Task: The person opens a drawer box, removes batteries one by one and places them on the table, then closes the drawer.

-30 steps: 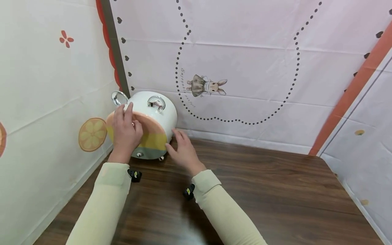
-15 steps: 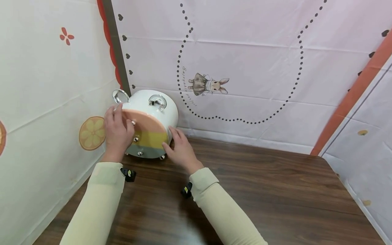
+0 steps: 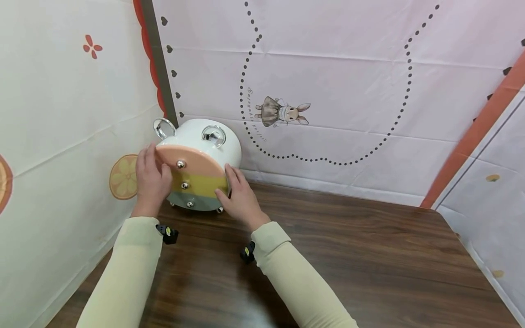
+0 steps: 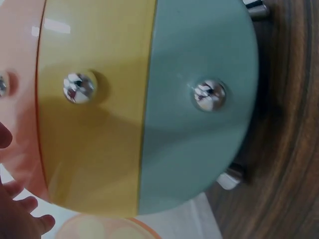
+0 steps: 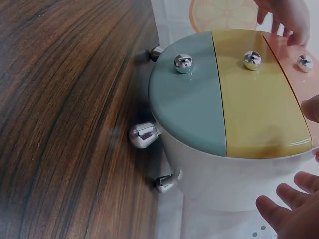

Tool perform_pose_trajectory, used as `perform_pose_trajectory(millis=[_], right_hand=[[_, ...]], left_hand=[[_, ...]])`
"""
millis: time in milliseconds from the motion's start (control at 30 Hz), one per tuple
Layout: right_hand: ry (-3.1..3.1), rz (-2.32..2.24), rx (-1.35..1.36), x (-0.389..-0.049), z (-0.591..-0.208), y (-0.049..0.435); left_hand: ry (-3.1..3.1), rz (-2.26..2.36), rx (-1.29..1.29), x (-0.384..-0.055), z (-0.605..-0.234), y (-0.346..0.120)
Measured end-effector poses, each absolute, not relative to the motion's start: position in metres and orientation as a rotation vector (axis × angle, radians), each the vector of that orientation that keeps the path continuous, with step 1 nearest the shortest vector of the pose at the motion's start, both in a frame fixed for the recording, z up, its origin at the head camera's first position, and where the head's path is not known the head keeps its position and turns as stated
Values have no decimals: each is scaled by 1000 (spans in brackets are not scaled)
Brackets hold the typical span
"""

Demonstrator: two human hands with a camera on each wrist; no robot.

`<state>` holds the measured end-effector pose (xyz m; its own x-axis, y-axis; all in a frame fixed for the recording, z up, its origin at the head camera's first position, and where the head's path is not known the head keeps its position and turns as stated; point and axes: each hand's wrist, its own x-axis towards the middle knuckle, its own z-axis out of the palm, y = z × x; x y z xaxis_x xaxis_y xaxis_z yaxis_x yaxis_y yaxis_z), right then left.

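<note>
A small drum-shaped drawer cabinet [image 3: 198, 159] stands upright on the table. Its body is white; its round front has pink, yellow and green drawer faces, each with a silver knob [image 5: 252, 60]. Silver rings top it and short silver feet carry it. My left hand [image 3: 151, 182] lies along the cabinet's left edge with fingers extended, overlapping the pink drawer. Along the right side my right hand [image 3: 242, 196] has its thumb at the front edge. Its fingers spread beside the white wall in the right wrist view. All three drawers sit flush in the front.
The cabinet stands at the far left corner of the dark wood table [image 3: 328, 259]. A printed cloth wall [image 3: 336, 109] rises behind it, and another cloth [image 3: 74, 118] closes in on the left. Table surface extends to the right.
My left hand has moved left from in front of the drawers to the cabinet's left edge, uncovering the knobs. The right hand stays at the right side with only a slight shift.
</note>
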<state>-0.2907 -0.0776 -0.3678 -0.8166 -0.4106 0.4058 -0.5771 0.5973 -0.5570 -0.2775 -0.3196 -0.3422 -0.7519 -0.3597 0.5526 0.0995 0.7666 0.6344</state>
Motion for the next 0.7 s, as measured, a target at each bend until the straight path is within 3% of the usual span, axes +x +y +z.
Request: perform_pose_trajectory(millis=[700], right_hand=[[-2544,1141,790,-302,-378,-82]], left_hand=[[-2421,-1170,265,-278,-358,-349]])
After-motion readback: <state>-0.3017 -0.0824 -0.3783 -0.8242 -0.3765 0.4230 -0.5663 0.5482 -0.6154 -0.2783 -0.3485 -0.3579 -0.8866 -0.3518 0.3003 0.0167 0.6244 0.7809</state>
